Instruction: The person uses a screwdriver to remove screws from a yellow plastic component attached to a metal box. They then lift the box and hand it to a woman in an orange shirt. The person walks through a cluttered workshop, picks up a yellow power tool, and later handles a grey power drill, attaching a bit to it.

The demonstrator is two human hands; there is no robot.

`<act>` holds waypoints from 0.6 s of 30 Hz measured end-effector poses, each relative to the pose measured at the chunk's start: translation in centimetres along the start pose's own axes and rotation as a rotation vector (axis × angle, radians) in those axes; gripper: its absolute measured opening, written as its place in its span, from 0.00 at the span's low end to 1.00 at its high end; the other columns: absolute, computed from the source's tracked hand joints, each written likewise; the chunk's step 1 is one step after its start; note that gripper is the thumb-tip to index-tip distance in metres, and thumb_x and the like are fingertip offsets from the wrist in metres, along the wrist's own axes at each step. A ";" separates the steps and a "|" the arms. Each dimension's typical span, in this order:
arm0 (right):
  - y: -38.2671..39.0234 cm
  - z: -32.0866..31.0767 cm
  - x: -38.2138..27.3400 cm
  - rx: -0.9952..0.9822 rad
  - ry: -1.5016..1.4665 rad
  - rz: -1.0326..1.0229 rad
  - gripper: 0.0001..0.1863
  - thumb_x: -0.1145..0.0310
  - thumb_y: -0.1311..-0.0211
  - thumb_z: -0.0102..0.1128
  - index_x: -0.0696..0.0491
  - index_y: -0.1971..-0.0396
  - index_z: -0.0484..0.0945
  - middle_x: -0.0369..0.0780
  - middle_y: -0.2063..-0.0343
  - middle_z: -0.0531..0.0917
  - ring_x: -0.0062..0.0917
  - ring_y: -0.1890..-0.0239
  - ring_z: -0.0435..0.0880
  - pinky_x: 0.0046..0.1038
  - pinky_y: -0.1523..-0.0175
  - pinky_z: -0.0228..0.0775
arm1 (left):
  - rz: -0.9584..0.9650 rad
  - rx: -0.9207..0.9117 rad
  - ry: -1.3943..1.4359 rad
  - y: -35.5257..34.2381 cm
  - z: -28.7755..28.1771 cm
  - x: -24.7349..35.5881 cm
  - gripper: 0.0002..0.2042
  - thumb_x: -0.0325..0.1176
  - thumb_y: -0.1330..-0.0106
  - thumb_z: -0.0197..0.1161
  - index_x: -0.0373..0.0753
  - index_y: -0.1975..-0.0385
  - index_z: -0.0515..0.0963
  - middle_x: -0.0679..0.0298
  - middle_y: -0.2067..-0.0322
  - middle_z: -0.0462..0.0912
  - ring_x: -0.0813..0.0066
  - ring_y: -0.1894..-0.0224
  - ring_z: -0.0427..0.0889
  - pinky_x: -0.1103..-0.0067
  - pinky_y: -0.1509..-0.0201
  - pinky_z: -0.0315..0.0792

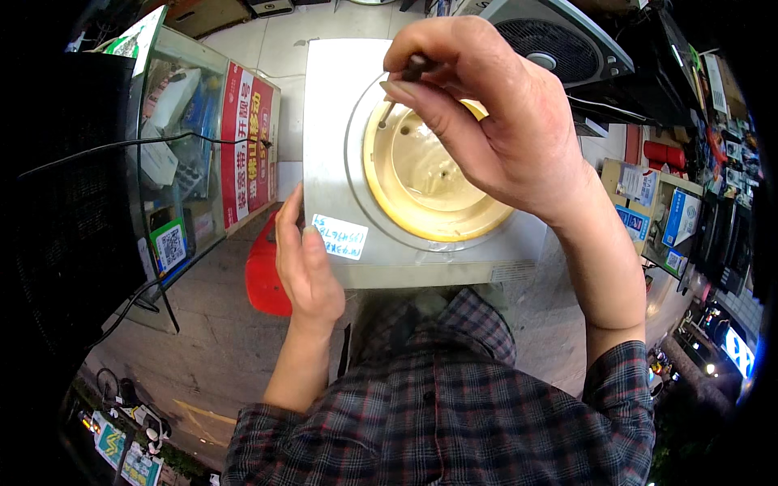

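A pale grey box-shaped appliance [328, 105] stands before me, with a round recess lined by a yellowed plastic ring [438, 229]. Over the recess, my right hand [494, 113] is closed on a screwdriver [416, 66]; its dark handle shows between thumb and fingers. The thin shaft points down to a small hole at the ring's upper left; whether the tip sits inside it I cannot tell. My left hand [308, 263] lies with fingers stretched along the appliance's left side, by a white handwritten label [339, 236]. Nothing shows in that hand.
Left of the appliance is a glass display case [182, 121] with a red sign [243, 146] and a black cable. A red object [267, 279] is on the floor beside my left hand. A large black fan-like unit [559, 49] stands at the far right, near a second display case [668, 211].
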State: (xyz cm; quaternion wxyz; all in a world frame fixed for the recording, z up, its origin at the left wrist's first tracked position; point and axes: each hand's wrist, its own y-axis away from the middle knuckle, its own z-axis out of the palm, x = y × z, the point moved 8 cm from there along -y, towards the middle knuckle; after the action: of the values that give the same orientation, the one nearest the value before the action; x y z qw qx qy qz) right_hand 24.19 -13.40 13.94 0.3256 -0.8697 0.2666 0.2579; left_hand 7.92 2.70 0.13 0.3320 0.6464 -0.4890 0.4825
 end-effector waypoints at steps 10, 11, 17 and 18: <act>1.2 1.5 0.3 -0.084 0.088 0.046 0.12 0.78 0.35 0.69 0.57 0.54 0.80 0.40 0.62 0.85 0.28 0.60 0.88 0.26 0.55 0.81 | 0.006 -0.012 -0.042 -0.1 -0.1 0.3 0.31 0.48 0.19 0.42 0.24 0.32 0.65 0.43 0.40 0.76 0.56 0.38 0.77 0.66 0.33 0.68; 1.1 1.4 0.1 -0.085 0.103 0.036 0.12 0.78 0.35 0.69 0.57 0.53 0.80 0.40 0.62 0.85 0.27 0.60 0.88 0.26 0.54 0.81 | 0.004 -0.009 -0.044 -0.1 -0.1 0.4 0.31 0.48 0.19 0.42 0.24 0.32 0.65 0.43 0.40 0.76 0.56 0.38 0.77 0.66 0.33 0.68; 0.8 0.4 -0.5 0.023 0.077 0.041 0.13 0.78 0.35 0.70 0.57 0.53 0.80 0.38 0.62 0.85 0.23 0.62 0.89 0.22 0.55 0.83 | -0.022 -0.015 -0.022 0.0 -0.1 0.1 0.31 0.48 0.19 0.42 0.24 0.32 0.65 0.43 0.40 0.76 0.56 0.39 0.77 0.66 0.33 0.68; 1.0 0.8 0.1 0.009 0.075 0.068 0.13 0.78 0.35 0.70 0.57 0.53 0.80 0.39 0.63 0.85 0.23 0.62 0.88 0.23 0.55 0.82 | -0.026 0.000 -0.001 0.0 -0.1 -0.1 0.31 0.48 0.19 0.42 0.24 0.32 0.65 0.43 0.40 0.76 0.56 0.39 0.77 0.66 0.33 0.68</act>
State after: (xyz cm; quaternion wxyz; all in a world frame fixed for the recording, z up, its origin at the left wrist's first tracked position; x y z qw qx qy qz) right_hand 23.39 -13.51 12.89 0.3105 -0.8678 0.3090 0.2345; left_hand 7.86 2.77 0.08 0.3377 0.6529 -0.4808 0.4780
